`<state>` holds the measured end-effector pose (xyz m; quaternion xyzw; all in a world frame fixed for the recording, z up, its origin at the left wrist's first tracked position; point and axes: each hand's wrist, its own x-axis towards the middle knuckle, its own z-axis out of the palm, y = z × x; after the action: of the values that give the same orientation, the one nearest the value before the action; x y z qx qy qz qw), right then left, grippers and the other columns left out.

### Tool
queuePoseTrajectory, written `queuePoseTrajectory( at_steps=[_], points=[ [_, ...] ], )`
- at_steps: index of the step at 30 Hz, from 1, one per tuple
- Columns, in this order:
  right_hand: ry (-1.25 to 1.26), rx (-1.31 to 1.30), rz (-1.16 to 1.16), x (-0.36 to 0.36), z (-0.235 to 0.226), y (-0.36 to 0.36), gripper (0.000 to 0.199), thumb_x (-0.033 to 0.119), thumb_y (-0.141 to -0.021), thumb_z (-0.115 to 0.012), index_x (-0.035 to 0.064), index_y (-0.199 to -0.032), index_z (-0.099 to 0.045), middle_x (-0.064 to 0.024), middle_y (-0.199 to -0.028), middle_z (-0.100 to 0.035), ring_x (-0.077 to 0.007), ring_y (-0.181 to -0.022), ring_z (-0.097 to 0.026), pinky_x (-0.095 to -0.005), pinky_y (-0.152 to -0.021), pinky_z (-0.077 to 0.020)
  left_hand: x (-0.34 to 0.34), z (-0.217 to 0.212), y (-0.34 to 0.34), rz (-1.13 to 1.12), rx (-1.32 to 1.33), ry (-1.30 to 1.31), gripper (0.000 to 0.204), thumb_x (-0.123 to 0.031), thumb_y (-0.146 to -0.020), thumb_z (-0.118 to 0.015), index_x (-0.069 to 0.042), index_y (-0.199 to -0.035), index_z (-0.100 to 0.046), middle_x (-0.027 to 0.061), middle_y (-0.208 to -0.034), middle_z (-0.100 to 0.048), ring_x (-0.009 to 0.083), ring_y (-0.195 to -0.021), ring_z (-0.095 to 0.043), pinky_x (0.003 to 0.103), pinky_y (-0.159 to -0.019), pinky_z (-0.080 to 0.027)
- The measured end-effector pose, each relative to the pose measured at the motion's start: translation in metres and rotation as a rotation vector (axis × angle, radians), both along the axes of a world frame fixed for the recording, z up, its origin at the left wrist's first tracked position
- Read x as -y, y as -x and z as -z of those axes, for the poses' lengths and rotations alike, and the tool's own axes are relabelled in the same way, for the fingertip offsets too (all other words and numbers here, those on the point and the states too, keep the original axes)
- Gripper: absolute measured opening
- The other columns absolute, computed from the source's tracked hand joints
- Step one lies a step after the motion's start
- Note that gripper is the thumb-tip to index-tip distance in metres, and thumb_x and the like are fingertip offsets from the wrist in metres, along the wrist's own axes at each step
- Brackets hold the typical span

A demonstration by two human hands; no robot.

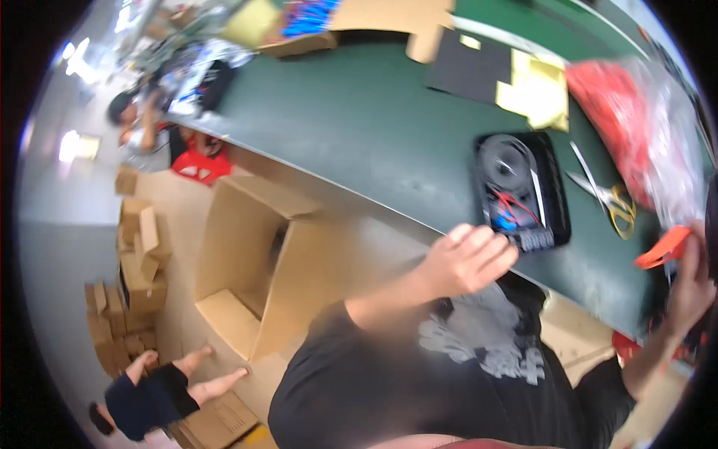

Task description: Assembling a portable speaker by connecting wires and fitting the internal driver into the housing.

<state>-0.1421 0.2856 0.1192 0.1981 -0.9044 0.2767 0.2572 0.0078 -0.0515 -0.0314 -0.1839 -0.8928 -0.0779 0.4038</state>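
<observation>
My left hand (471, 258) is closed, fingers curled, at the lower left corner of a black plastic housing (559, 191) near the table edge. What those fingers hold, if anything, is hidden. Inside the housing are a round black speaker (506, 162), red wires (516, 207) and a small blue part (506, 219). At the far right, my right hand (694, 280) grips a bright orange bent strip (664, 248), its exact kind unclear. Yellow-handled scissors (611, 202) lie between the housing and that strip, next to a thin white stick (585, 165).
A clear plastic bag with red contents (617, 112) lies on the green table (336, 135). Yellow paper (542, 93), a dark grey sheet (467, 71) and cardboard lie at the back. A large open carton (258, 262) stands left of me. Two other people (146, 396) are further off left.
</observation>
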Motion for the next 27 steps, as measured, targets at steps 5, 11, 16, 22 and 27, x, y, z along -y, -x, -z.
queuePoseTrajectory(
  at_steps=[5,11,16,22,27],
  points=[
    [0.265,0.287,-0.489,0.094,0.047,-0.071,0.019,-0.01,-0.083,-0.061,-0.0023,-0.098,-0.069,-0.0128,-0.086,-0.069,-0.0187,-0.073,-0.065,-0.0281,-0.068,-0.0512,0.001,-0.016,-0.015,0.063,0.098,-0.27,0.055,-0.062,-0.084,-0.063,-0.011,-0.103,-0.065,0.0039,-0.097,-0.062,0.0248,-0.088,-0.057,0.04,-0.08,-0.042],
    [0.429,0.297,-0.493,0.109,0.099,-0.1,0.017,-0.008,-0.082,-0.063,-0.0014,-0.096,-0.069,-0.011,-0.08,-0.069,-0.0155,-0.063,-0.064,-0.0254,-0.055,-0.0492,-0.001,-0.027,-0.011,0.39,0.254,-0.472,0.074,-0.069,-0.085,-0.056,0.001,-0.106,-0.063,0.0127,-0.096,-0.065,0.0271,-0.08,-0.063,0.039,-0.073,-0.05],
    [0.539,0.371,-0.425,0.109,0.115,-0.113,0.017,-0.007,-0.082,-0.063,-0.0022,-0.097,-0.069,-0.0106,-0.08,-0.068,-0.0145,-0.061,-0.062,-0.0249,-0.053,-0.0478,-0.01,-0.036,-0.018,0.557,0.355,-0.47,0.049,-0.046,-0.082,-0.072,-0.002,-0.102,-0.066,0.0089,-0.087,-0.066,0.0246,-0.075,-0.066,0.036,-0.065,-0.051],
    [0.309,0.091,-0.53,0.111,0.126,-0.113,0.028,0.016,-0.082,-0.074,0.0041,-0.107,-0.068,-0.0127,-0.104,-0.069,-0.0265,-0.084,-0.067,-0.0346,-0.071,-0.0534,-0.007,-0.037,-0.017,0.521,0.457,-0.587,0.029,-0.011,-0.069,-0.085,-0.001,-0.09,-0.069,0.008,-0.078,-0.067,0.0231,-0.066,-0.066,0.033,-0.06,-0.051],
    [0.247,-0.041,-0.695,0.128,0.128,-0.12,0.035,0.027,-0.079,-0.074,0.001,-0.102,-0.069,-0.0126,-0.098,-0.07,-0.0252,-0.083,-0.068,-0.0351,-0.072,-0.0548,-0.004,-0.036,-0.009,0.744,0.618,-0.686,0.033,-0.013,-0.068,-0.087,-0.002,-0.094,-0.069,0.01,-0.077,-0.07,0.0246,-0.067,-0.068,0.033,-0.058,-0.052]
  ],
)
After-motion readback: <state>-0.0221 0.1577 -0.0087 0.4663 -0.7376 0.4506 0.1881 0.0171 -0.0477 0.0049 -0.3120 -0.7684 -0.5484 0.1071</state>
